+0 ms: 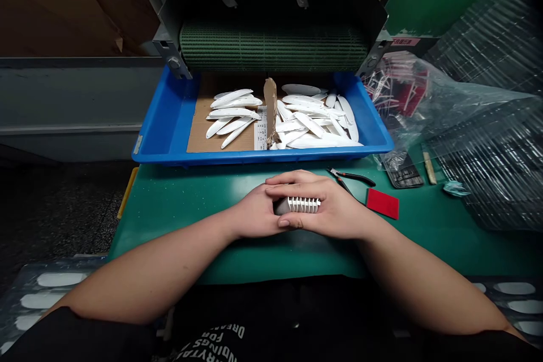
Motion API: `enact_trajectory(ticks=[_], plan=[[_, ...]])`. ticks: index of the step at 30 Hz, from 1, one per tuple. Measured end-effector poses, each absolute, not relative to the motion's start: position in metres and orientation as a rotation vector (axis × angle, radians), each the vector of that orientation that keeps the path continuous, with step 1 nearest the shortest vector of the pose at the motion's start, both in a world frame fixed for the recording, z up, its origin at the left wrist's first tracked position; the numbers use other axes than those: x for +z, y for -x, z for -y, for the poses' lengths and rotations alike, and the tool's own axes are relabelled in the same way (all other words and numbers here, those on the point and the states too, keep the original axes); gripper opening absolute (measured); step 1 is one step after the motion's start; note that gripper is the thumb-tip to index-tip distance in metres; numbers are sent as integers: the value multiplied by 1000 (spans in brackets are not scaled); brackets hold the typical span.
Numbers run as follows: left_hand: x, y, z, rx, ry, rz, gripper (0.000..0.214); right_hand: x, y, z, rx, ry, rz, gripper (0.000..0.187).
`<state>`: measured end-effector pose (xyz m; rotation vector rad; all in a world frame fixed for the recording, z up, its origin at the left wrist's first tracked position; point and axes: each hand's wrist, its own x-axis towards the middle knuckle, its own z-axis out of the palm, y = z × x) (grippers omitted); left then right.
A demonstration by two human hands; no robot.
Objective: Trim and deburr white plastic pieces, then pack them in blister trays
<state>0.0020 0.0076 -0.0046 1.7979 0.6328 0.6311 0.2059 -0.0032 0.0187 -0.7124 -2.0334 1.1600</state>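
- Right hand (328, 209) lies closed over a white ribbed plastic part (304, 204), its fingers across the top and its thumb below, holding the part against the left hand.
- Left hand (252, 215) cups the part's other end from the left, just under the right hand's fingers; a dark grey rounded section (282, 206) shows between the hands, though whether it belongs to the part is hard to tell.
- Both hands rest just above the middle of a green-topped table (169, 226), with the held part at centre frame.
- Blue plastic tray (263, 157) sits beyond the hands, lined with brown cardboard (203, 130) and heaped with white elongated oval plastic pieces (307, 121).
- Torn cardboard strip (270, 113) stands tilted among those pieces, beside a paper label (261, 129).
- Green mesh conveyor belt (274, 48) runs along the tray's far edge.
- Red-handled side cutters (352, 178) and a red square pad (383, 203) lie on the table just right of the right hand.
- Transparent plastic bag (441, 102) fills the upper right, holding red and white pieces.
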Motion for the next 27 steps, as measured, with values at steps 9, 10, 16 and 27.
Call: enact_trajectory(ticks=[9,10,16,27], plan=[[-13,0,-8,582,-2074,-597,33,14,-199,4,1111,723,2037,49],[-13,0,-6,589,-2094,-596,32,15,-199,5,1101,724,2049,49],[-8,-4,4,639,-2088,-582,23,20,-204,6,1154,664,2080,57],[-12,-1,0,462,-2265,-476,30,20,-206,6,1097,594,2137,54]])
